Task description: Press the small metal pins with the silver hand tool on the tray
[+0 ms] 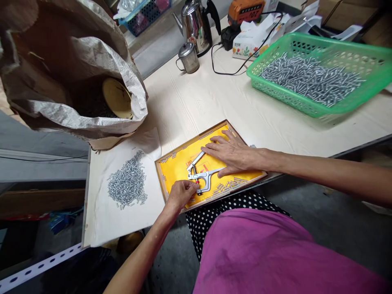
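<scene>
White-handled snap pliers [206,175] with a spring and a red part at the jaw lie over a shallow yellow-lined tray [176,168]. Spread across their two handles, my right hand [234,153] has its fingers at the upper handle and its thumb by the lower one. My left hand [181,194] is closed in a pinch right at the jaw; whatever sits between its fingertips is too small to make out. Small metal pins [231,184] lie in the tray near its front edge, and more line its other edges.
Left of the tray, a pile of metal pins [128,181] rests on white cloth. Behind it stands a large open sack [131,81] with a yellow scoop-like dish [118,98] inside. A green basket [288,96] of pins is at right. A kettle [197,26] and metal cup [189,59] stand behind.
</scene>
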Demonstrator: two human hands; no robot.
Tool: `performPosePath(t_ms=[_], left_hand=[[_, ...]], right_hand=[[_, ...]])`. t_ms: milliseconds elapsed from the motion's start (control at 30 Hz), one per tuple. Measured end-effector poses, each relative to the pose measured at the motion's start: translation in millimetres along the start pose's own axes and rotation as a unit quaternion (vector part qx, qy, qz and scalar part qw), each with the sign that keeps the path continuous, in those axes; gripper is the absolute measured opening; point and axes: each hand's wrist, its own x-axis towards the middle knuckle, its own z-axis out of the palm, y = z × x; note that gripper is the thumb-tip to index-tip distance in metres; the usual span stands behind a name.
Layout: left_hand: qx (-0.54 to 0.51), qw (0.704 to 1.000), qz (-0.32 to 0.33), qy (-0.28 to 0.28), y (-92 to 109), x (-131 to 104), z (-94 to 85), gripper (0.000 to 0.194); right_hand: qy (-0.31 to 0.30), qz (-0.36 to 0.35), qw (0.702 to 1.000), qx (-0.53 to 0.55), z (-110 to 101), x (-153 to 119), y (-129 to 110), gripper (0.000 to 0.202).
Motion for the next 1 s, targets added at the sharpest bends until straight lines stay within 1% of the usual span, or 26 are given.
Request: performPosePath(t_ms=[33, 67, 100, 133, 200, 233, 267, 300, 367, 400, 467, 500, 567, 667, 733, 800, 833, 900, 933, 1000], left_hand=[[0.021, 1.0, 0.0, 0.008, 1, -3, 0.9, 0.043], [0.049, 0.998, 0.009, 0.032, 3, -7, 2.5, 0.04], [0.082, 0.994, 0.031, 0.07, 5, -12, 4.8, 0.036], [0.118, 0.984, 0.067, 0.117, 8, -17, 7.8, 0.032], [0.188, 0.945, 0.167, 0.207, 17, -24, 14.9, 0.025], [0.219, 0.922, 0.22, 0.233, 22, -24, 18.4, 0.029], [0.246, 0.9, 0.266, 0.241, 26, -22, 21.5, 0.041], [0.27, 0.884, 0.301, 0.236, 30, -18, 23.7, 0.055], [0.305, 0.866, 0.339, 0.205, 36, -6, 25.5, 0.075], [0.317, 0.864, 0.345, 0.187, 37, 1, 25.2, 0.079], [0.33, 0.864, 0.344, 0.162, 38, 11, 23.5, 0.081], [0.333, 0.864, 0.343, 0.156, 38, 14, 22.6, 0.079], [0.34, 0.862, 0.344, 0.153, 38, 14, 22.0, 0.069], [0.346, 0.858, 0.345, 0.157, 40, 8, 23.8, 0.045], [0.343, 0.86, 0.342, 0.163, 41, 5, 25.7, 0.029], [0.342, 0.862, 0.337, 0.162, 40, 5, 27.3, 0.019], [0.344, 0.863, 0.334, 0.163, 39, 5, 27.9, 0.017], [0.348, 0.859, 0.333, 0.172, 38, 6, 29.2, 0.022], [0.347, 0.856, 0.338, 0.183, 36, 6, 29.9, 0.026], [0.344, 0.84, 0.363, 0.211, 34, 5, 32.2, 0.027]], right_hand=[[0.002, 0.0, 1.0, 0.003, 0, 1, -1, 0.085], [0.002, 0.0, 1.0, 0.006, 0, 1, -2, 0.081], [0.0, -0.001, 1.0, 0.011, 0, 2, -4, 0.075], [-0.003, -0.003, 1.0, 0.017, 0, 3, -6, 0.067], [-0.003, -0.012, 0.999, 0.035, 1, 3, -12, 0.051], [0.002, -0.019, 0.999, 0.045, 2, 3, -15, 0.046], [0.011, -0.025, 0.998, 0.054, 3, 2, -18, 0.045], [0.019, -0.031, 0.997, 0.061, 4, 1, -21, 0.046], [0.025, -0.034, 0.997, 0.061, 4, -1, -24, 0.053], [0.024, -0.026, 0.998, 0.052, 3, -3, -25, 0.058], [0.015, -0.003, 1.0, 0.02, 0, -7, -25, 0.066], [0.01, 0.009, 1.0, 0.001, -1, -9, -24, 0.065], [0.004, 0.022, 0.999, -0.033, -3, -12, -25, 0.053], [0.003, 0.013, 0.999, -0.05, 0, -13, -27, 0.025], [0.004, -0.002, 0.999, -0.04, 5, -12, -29, 0.012], [0.001, -0.013, 1.0, -0.027, 10, -10, -30, 0.014], [-0.001, -0.014, 1.0, -0.023, 11, -10, -29, 0.014], [0.004, -0.002, 1.0, -0.02, 10, -9, -26, 0.01], [0.009, 0.003, 1.0, -0.02, 9, -8, -24, 0.015], [0.018, 0.003, 1.0, -0.021, 7, -7, -17, 0.039]])
